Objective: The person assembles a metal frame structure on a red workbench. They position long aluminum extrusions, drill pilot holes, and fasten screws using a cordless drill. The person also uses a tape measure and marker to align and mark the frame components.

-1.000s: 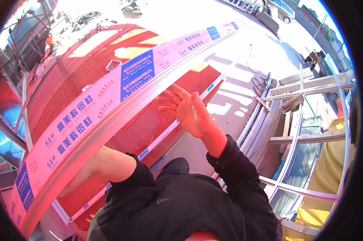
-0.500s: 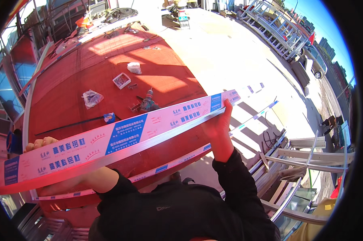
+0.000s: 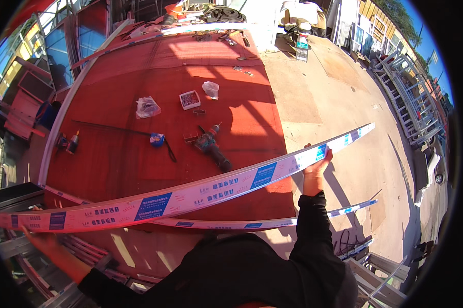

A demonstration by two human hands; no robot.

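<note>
Here the long film-wrapped aluminium profile [image 3: 190,197] is held level above the near edge of the red worktop [image 3: 113,154]; the right hand [image 3: 316,165] curls its fingers over it, the left hand [image 3: 41,238] supports it from below (finger state unclear); judging by this, it is mid-carry, so setting down calls for both ends lowered together; a small open box [image 3: 190,99] of small parts and two plastic bags [image 3: 148,107] sit mid-worktop.
</note>
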